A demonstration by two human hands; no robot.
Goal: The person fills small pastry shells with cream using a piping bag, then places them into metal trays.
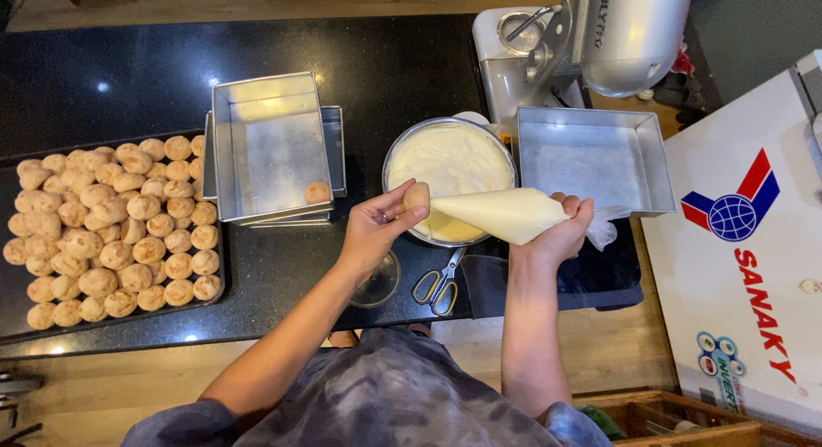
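Head view: scissors [438, 286], glass [378, 282] below hands.

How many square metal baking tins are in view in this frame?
3 at least: one tin on top of a stack left of the cream bowl, a second tin showing beneath it, and one right of the bowl. More may be hidden in the stack.

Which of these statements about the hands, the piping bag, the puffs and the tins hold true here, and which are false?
1. The left hand holds a small puff at the tip of the piping bag. True.
2. The right hand holds the scissors. False: it grips the piping bag; the scissors lie on the counter.
3. The black tray on the left is full of puffs. True.
4. The tin beside that tray is full of puffs. False: a single puff lies in it.
5. The bowl holds pale cream. True.
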